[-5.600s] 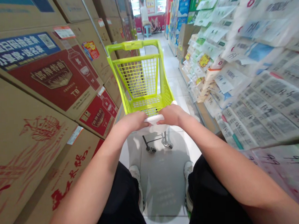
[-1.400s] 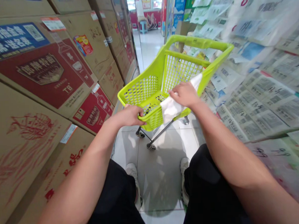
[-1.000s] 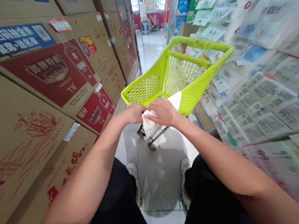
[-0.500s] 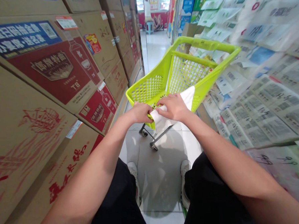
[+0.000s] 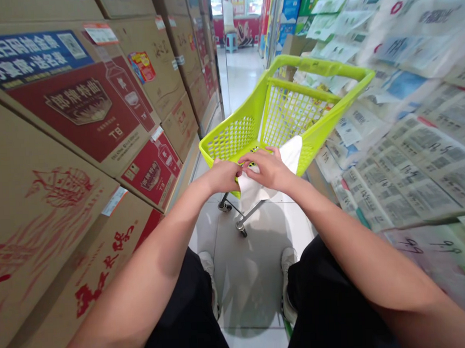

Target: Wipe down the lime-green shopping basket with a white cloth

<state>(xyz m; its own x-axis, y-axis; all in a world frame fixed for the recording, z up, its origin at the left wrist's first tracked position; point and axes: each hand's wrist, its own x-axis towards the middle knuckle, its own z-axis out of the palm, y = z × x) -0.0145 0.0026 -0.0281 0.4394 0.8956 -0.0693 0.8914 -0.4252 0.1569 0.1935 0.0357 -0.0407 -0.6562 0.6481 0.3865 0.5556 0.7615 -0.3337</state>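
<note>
A lime-green shopping cart (image 5: pixel 249 134) stands in the aisle in front of me, turned at an angle to the right. My left hand (image 5: pixel 222 175) is closed on the cart's near rim. Right beside it, my right hand (image 5: pixel 266 168) presses a white cloth (image 5: pixel 290 155) against that rim, fingers curled over the cloth. The cloth hangs down over the rim below my hands. The cart's basket looks empty.
Stacked cardboard cartons (image 5: pixel 81 109) wall the left side. Shelves of wrapped tissue packs (image 5: pixel 404 118) line the right, close to the cart. The tiled aisle floor (image 5: pixel 243 75) runs ahead to a person (image 5: pixel 227 10) and a blue stool (image 5: pixel 231 39) far off.
Since 5.6 s ago the cart has swung from straight ahead to angled right. My right hand slid the cloth along the rim toward my left hand, which kept its grip; little has moved lately.
</note>
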